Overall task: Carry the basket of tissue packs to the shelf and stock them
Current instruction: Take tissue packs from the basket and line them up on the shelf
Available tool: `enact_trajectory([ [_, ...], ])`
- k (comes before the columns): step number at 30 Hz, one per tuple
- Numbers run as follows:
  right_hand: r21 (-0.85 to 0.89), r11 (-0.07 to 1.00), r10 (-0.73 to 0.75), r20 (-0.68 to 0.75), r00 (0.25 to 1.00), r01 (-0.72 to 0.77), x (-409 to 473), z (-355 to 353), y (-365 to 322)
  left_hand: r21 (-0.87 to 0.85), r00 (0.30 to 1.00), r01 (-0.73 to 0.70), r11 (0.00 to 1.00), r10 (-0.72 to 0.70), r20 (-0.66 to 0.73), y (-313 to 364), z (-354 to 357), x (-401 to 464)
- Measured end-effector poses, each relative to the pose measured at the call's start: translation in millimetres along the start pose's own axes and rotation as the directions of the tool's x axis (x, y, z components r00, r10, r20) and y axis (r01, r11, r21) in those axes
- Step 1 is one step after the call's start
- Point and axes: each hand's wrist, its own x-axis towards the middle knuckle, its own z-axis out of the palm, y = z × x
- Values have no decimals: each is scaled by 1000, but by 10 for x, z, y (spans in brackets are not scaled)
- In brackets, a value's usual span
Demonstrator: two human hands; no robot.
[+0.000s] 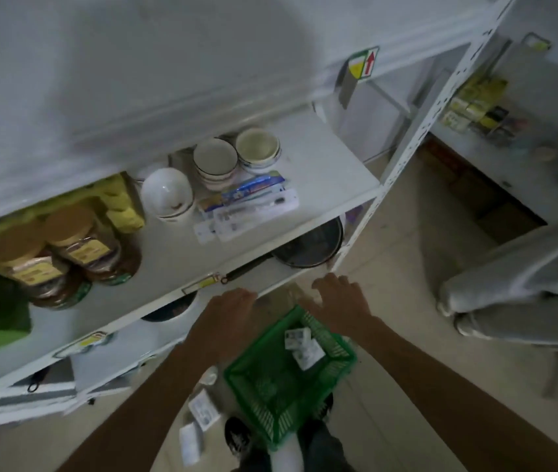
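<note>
A green plastic basket point(272, 396) stands on the floor below me, right in front of the white shelf unit point(321, 165). Two or three white tissue packs point(301, 345) lie in its far right corner. Both my arms reach out over the basket toward the front edge of a low shelf board. My left hand point(233, 303) hangs back-up, fingers bent down out of sight, with nothing visible in it. My right hand point(338, 298) has its fingers spread and holds nothing. More white packs point(202, 408) lie loose on the floor left of the basket.
The shelf board above my hands carries brown-lidded jars point(80, 253), stacked bowls point(216, 161) and flat toothbrush packs point(250, 206). A dark pan point(311, 248) sits on the board beneath. My shoe point(238, 436) is beside the basket. A second shelf unit point(495, 158) stands at right.
</note>
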Motion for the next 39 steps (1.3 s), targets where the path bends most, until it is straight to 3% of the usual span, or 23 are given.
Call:
enact_trajectory([
  [3, 37, 992, 109, 198, 974, -118, 16, 446, 250, -84, 968, 112, 990, -89, 234, -57, 532, 110],
  [9, 94, 937, 266, 430, 863, -336, 8, 1444, 697, -97, 885, 171, 980, -110, 452, -28, 1504, 313],
  [12, 132, 910, 286, 487, 825, -393, 41, 1927, 827, -122, 874, 196, 973, -117, 472, -34, 1973, 466],
  [20, 485, 538, 323, 637, 700, -689, 271, 3336, 1101, -213, 816, 337, 917, -172, 552, -31, 3498, 1065],
  [25, 538, 356, 387, 659, 645, -764, 588, 4203, 1285, -419, 785, 584, 695, -354, 507, -60, 4463, 1477],
  [28, 554, 271, 406, 676, 615, -787, 788, 4709, 1368, -441, 745, 653, 616, -415, 522, -187, 5053, 1616],
  [33, 577, 292, 376, 664, 646, -763, 1169, 5477, 1421, -359, 732, 645, 675, -408, 546, -518, 5947, 1789],
  [39, 628, 243, 357, 651, 670, -739, 1524, 6264, 1465, -318, 807, 487, 813, -281, 519, -825, 6659, 2148],
])
